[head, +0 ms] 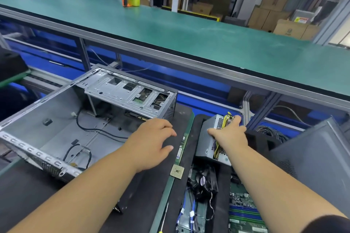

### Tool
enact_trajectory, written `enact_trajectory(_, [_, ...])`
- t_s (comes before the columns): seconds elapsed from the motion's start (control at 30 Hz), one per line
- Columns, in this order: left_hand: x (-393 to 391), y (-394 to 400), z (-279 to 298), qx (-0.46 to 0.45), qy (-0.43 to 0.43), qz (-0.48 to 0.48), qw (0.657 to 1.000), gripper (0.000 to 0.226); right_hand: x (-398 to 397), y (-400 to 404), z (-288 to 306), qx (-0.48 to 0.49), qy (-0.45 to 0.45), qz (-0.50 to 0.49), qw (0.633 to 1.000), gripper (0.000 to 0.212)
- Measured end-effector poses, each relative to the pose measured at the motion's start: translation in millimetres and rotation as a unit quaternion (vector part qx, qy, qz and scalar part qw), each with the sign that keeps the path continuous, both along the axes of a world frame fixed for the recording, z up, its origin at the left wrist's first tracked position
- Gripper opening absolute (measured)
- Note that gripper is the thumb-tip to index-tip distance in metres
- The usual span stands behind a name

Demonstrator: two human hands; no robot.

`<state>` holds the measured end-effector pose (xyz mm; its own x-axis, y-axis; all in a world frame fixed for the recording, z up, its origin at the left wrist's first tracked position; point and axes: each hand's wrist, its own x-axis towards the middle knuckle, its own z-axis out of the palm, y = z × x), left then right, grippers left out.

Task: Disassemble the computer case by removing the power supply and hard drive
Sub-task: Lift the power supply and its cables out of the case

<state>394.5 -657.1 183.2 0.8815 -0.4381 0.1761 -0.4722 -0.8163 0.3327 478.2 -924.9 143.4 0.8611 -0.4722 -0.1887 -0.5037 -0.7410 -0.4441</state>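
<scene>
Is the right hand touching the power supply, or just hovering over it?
Touching. The head view shows the right hand laid on top of the power supply, fingers curled round its yellow cable bundle, no gap visible.

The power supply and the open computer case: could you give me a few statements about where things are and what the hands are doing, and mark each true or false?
1. The power supply sits outside the computer case. True.
2. The right hand rests on the power supply, over its yellow cables. True.
3. The left hand grips a screwdriver. False: it holds nothing, its fingers spread above the black mat.
4. The loose processor chip lies inside the case. False: it lies outside it, near the mat's edge.
5. The roll of tape stands on the green upper shelf. True.
</scene>
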Motion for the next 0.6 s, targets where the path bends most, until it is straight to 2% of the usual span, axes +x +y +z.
enact_trajectory(0.27, [4, -3, -13, 0.020, -0.019, -0.001, 1.000, 0.042, 11, 15, -35, -0.035, 0.057, -0.001, 0.998, 0.112])
enact_trajectory(0.6, [5, -1, -14, 0.002, -0.026, 0.000, 1.000, 0.041, 44, 10, -46, -0.021, 0.089, -0.013, 0.996, 0.100])
